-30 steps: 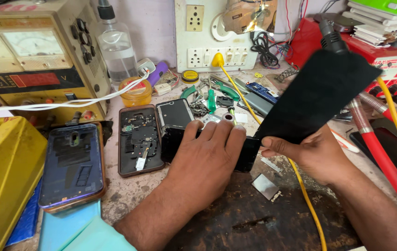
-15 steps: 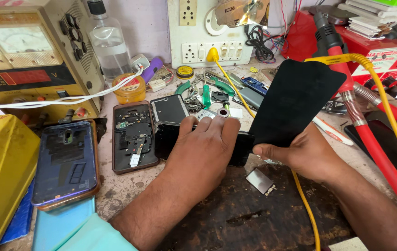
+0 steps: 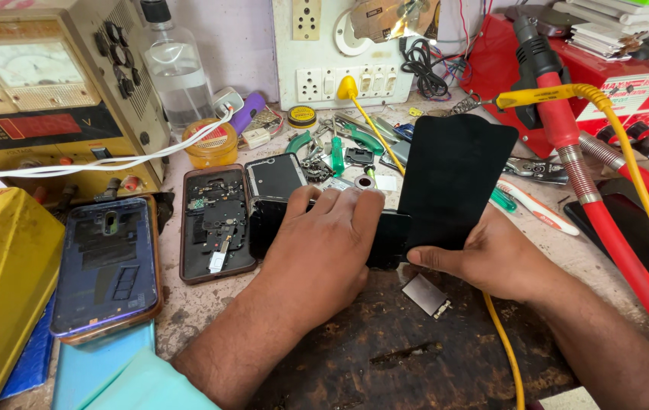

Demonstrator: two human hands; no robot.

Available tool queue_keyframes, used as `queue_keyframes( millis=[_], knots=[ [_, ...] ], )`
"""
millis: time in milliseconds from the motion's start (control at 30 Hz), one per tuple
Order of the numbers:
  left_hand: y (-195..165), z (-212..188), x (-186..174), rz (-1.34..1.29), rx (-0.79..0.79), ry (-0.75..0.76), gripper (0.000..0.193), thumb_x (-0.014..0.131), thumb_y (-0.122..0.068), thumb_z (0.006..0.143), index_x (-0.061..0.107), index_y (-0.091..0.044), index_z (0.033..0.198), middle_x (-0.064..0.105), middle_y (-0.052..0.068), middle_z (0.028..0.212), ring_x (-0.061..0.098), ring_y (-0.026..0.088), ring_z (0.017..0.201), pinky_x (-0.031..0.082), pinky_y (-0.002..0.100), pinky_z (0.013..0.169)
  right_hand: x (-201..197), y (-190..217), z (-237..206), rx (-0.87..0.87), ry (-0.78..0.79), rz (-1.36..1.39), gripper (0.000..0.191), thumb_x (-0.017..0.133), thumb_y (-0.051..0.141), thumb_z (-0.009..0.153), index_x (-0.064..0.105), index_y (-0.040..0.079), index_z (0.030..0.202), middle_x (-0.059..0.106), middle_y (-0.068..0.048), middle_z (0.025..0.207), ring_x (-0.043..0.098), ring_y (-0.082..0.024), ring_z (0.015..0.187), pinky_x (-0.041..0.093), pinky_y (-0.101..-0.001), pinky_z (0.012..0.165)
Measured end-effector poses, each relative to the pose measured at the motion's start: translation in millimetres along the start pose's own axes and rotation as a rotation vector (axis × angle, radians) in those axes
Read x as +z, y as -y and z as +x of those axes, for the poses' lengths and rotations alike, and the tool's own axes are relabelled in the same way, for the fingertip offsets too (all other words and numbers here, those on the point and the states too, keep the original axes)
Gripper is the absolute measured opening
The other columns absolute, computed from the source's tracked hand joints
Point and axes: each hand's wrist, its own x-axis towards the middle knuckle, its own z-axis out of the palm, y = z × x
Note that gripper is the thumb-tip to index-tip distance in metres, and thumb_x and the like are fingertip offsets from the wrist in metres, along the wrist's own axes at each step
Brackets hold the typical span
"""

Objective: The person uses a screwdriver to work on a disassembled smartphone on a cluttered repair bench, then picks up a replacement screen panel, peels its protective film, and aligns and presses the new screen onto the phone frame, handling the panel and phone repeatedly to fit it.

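My left hand lies flat, palm down, pressing a black phone onto the dark work mat. My right hand pinches the lower edge of a thin black sheet that stands up and bends away from the phone's right end. Only the phone's ends show beside my left hand. A small grey metal plate lies on the mat just below my right hand.
An opened phone body and a blue phone back lie at left, with a smaller phone behind. A power supply, bottle, socket board, red hose, yellow cable and pliers crowd the bench.
The black sheet has swung from a rightward tilt to more upright. My hands stay on the phone. The view has shifted slightly.
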Motion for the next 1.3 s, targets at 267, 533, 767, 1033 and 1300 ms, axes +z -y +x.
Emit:
queue_keyframes(
  millis=[267,533,767,1033,1300],
  knots=[
    [-1,-1,-7,-0.049,-0.041,0.043,0.076,0.089,-0.029,0.062,0.049,-0.003,0.121,0.063,0.015,0.114,0.060,0.032,0.110,0.037,0.051,0.092,3,6,5,0.019,-0.079,0.124,0.018,0.080,0.000,0.078,0.075,0.003,0.095,0.077,-0.001,0.081,0.070,-0.008,0.070,0.059,-0.0264,0.061],
    [-6,0,-3,-0.039,-0.026,-0.025,0.062,0.084,-0.032,0.067,0.054,-0.006,0.115,0.066,0.010,0.107,0.063,0.030,0.104,0.039,0.050,0.086,4,3,-3,0.063,-0.023,-0.077,0.020,0.084,0.001,0.075,0.076,0.004,0.093,0.073,0.001,0.076,0.063,-0.005,0.067,0.052,-0.0252,0.059],
    [-9,0,-18,-0.132,0.011,-0.208,0.027,0.073,-0.021,0.090,0.057,-0.008,0.107,0.065,0.007,0.091,0.065,0.030,0.092,0.044,0.046,0.078,0,-5,-4,-0.036,-0.052,-0.009,0.017,0.082,-0.001,0.078,0.078,0.003,0.094,0.068,0.003,0.074,0.056,-0.005,0.066,0.047,-0.0255,0.058],
    [-23,4,-31,-0.304,-0.050,-0.395,0.019,0.074,-0.013,0.091,0.057,-0.010,0.099,0.064,0.005,0.086,0.066,0.030,0.085,0.043,0.046,0.071,-20,-12,-10,-0.228,-0.132,0.045,0.012,0.080,-0.004,0.079,0.079,0.001,0.090,0.078,-0.002,0.081,0.067,-0.006,0.074,0.056,-0.0245,0.066],
    [-23,12,-25,-0.656,-0.180,-0.522,0.017,0.071,-0.005,0.096,0.054,-0.004,0.099,0.064,0.008,0.087,0.064,0.022,0.076,0.052,0.031,0.071,-25,2,-15,-0.277,-0.188,0.328,0.010,0.073,-0.006,0.086,0.072,-0.004,0.096,0.077,-0.012,0.088,0.076,-0.019,0.077,0.068,-0.0358,0.070]
  ],
)
